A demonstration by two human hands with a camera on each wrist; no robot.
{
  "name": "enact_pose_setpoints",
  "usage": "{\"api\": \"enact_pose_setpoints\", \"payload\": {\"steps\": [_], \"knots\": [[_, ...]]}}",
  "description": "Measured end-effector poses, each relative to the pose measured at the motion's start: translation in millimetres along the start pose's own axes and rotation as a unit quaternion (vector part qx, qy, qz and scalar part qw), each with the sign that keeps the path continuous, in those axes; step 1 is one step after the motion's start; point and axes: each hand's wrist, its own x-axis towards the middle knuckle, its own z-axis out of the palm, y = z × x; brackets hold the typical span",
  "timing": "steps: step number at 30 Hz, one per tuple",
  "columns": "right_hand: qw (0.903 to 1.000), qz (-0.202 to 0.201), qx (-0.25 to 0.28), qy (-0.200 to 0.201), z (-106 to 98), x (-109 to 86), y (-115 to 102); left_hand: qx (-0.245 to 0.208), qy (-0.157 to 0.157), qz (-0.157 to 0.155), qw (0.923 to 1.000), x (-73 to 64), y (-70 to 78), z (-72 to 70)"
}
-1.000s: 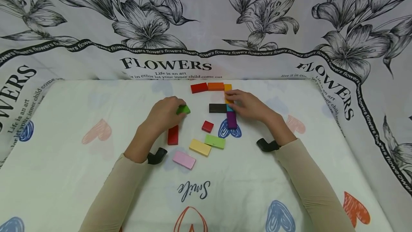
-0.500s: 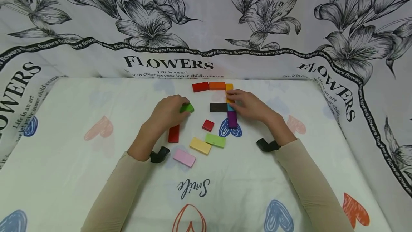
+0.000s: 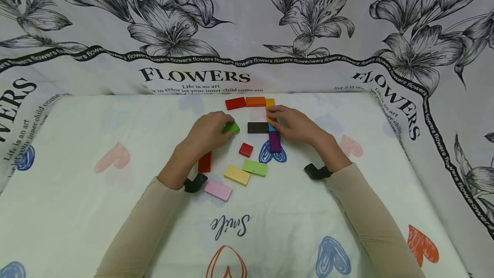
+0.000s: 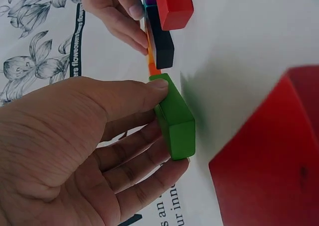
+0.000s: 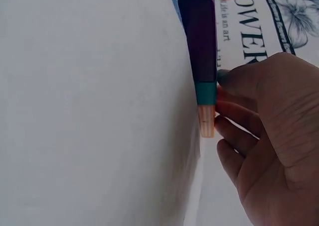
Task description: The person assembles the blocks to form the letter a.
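My left hand [image 3: 210, 131] pinches a green block [image 4: 179, 124], thumb on one side and fingers on the other. It is left of a black block [image 3: 257, 128], which meets a column of blocks. That column runs from a yellow-orange block [image 3: 270, 102] through a small blue block [image 3: 272, 127] to a purple block [image 3: 275, 142]. Against its right side rests my right hand [image 3: 295, 123], with loosely bent fingers over the yellow-orange block and the thumb at the blue one. An orange block [image 3: 255, 101] and a red block [image 3: 235, 103] extend leftward from the column's top.
Nearer lie a small red block [image 3: 245, 149], a light green block [image 3: 255, 167], a yellow block [image 3: 237, 175] and a pink block [image 3: 218, 190]. Another red block [image 3: 204, 162] is partly under my left wrist. A patterned white cloth [image 3: 289, 222] covers the surface.
My left hand has moved right with the green block, closer to the black block. The right hand stays at the column, and the other blocks keep their arrangement.
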Motion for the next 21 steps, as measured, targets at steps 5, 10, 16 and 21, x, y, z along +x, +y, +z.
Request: {"api": "enact_pose_setpoints", "payload": {"steps": [5, 10, 16, 21], "knots": [[0.9998, 0.012, -0.013, -0.001, 0.1, -1.8, -2.7, -0.004, -0.009, -0.001, 0.9999, 4.7, 4.7, 3.7], [0.9999, 0.013, -0.009, 0.003, 0.3, -2.6, -2.9, -0.012, -0.011, 0.000, 0.9999, 8.3, 6.7, 5.5], [0.9999, 0.003, -0.010, 0.009, 0.6, -0.8, -1.9, -0.010, -0.014, 0.003, 0.9998, 10.9, 7.1, 6.3], [0.9999, 0.002, -0.011, 0.008, 0.5, -0.2, -1.7, -0.006, -0.014, 0.003, 0.9999, 11.8, 7.8, 7.2]]}}
